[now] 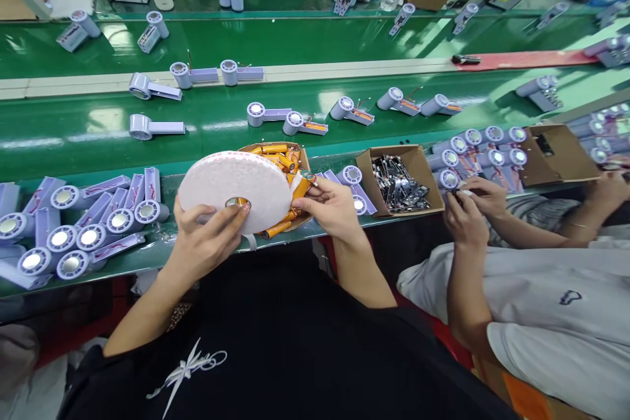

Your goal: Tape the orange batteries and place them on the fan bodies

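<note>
A large white roll of tape (216, 177) is held up in front of me, tilted toward my chest. My left hand (209, 236) grips its lower left part, with fingers at the centre hole. At the roll's right edge my right hand (332, 203) pinches a small piece with a white strip; an orange battery seems to be among its fingers, partly hidden. Behind the roll stands a cardboard box of orange batteries (280, 156), partly covered by the roll and my right hand.
Lilac fan bodies (91, 236) lie piled at the left. A box of circuit boards (430, 200) stands right of my hands. More fans sit along the green conveyor (216, 144). A co-worker's hands (470, 210) work at the right; others sit across.
</note>
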Action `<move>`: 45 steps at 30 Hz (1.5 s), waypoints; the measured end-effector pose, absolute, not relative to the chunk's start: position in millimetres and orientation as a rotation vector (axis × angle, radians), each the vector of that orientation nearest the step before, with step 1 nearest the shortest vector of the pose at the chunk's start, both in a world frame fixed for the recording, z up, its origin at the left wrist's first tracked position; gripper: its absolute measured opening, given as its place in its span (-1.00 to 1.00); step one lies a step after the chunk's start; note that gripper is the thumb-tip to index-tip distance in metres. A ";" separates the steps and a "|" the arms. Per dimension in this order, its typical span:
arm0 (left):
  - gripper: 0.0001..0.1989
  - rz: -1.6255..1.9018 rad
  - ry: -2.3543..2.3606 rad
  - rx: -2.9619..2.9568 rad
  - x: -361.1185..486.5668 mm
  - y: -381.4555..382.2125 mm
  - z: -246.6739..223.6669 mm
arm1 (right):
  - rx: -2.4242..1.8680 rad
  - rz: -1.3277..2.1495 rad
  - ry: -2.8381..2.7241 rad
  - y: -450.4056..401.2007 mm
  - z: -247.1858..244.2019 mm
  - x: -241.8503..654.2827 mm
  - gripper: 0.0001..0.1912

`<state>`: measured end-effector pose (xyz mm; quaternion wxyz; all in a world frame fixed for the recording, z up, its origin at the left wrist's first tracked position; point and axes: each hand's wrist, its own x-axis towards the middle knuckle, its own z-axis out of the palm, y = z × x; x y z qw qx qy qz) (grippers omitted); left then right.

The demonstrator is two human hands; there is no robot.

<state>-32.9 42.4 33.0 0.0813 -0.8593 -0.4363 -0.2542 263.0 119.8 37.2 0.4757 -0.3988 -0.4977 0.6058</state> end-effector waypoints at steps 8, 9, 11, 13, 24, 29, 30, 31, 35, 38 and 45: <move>-0.13 -0.560 -1.385 -2.917 -6.9 71.1 21.4 | -1.024 0.740 -1.212 138.1 45.6 304.9 -0.44; -0.16 -0.618 -1.371 -2.916 -5.3 80.8 26.9 | -1.081 0.784 -1.383 131.5 44.8 300.7 -0.45; -0.27 -0.851 -1.318 -2.849 -0.1 96.6 36.8 | -1.147 0.831 -1.711 114.8 40.2 286.5 -0.50; -0.42 -1.062 -1.266 -2.720 8.1 106.3 42.7 | -1.154 0.791 -1.919 100.3 34.8 271.8 -0.57; -0.82 -1.323 -1.095 -3.135 32.3 130.3 65.3 | -1.180 0.727 -2.250 94.3 36.9 266.5 -0.60; -0.74 -1.391 -1.204 -3.361 46.7 146.3 75.1 | -1.172 0.884 -2.369 99.3 26.2 268.4 -0.65; -0.76 -1.316 -1.218 -3.381 49.8 150.7 76.2 | -1.176 0.939 -2.294 100.5 24.0 270.4 -0.66; -0.77 -1.237 -1.209 -3.387 52.4 155.2 77.0 | -1.181 0.998 -2.187 101.4 22.2 272.9 -0.63; -0.62 -1.022 -1.053 -3.354 57.4 168.1 76.3 | -1.168 1.182 -1.809 103.0 17.0 284.8 -0.32; -0.67 -0.902 -0.964 -3.369 56.5 170.2 75.5 | -1.185 1.219 -1.770 103.7 14.0 290.1 -0.34; -0.73 -0.826 -0.862 -3.513 48.0 171.3 83.2 | -1.198 1.142 -1.843 102.4 15.5 291.0 -0.31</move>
